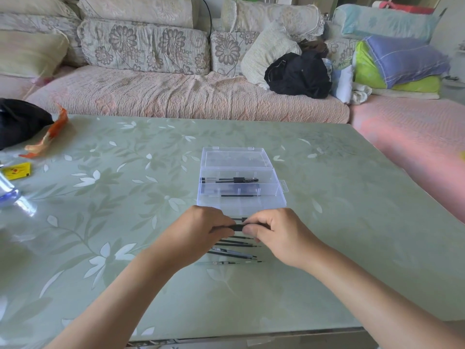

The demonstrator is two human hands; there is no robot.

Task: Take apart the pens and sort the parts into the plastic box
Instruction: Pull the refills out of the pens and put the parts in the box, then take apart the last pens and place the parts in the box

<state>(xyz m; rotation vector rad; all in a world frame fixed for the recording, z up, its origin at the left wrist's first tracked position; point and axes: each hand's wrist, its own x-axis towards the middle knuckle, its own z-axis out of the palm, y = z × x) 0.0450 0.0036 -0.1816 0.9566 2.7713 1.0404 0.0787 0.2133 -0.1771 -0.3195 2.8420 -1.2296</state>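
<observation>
1. Pen [238, 226], black and held level between two bare hands, sits just in front of the clear plastic box [241, 209] and a little above the green floral tabletop [125, 197].
2. The left hand [201, 230] has its fingers [224, 222] curled round one end. The right hand [279, 235] pinches the other end, thumb underneath. Only a short dark middle stretch of the pen shows between them.
3. The box stands open with its lid [236, 158] tipped back. Its far compartment holds a few pen bodies [231, 180], one with a black grip. The nearer compartment holds a single thin refill [240, 195].
4. A row of slim dark pieces [234, 250] lies on the tabletop beneath the hands. Whether each is a whole pen or a bare refill cannot be told.
5. The step in hand appears to be separating this pen's two halves. With so many pieces waiting outside the box, the job looks no further than midway.
6. The next move likely calls for a counter-twist or a straight pull along the pen's length. Each part then goes to the compartment holding its like, with care that nothing small drops loose.
</observation>
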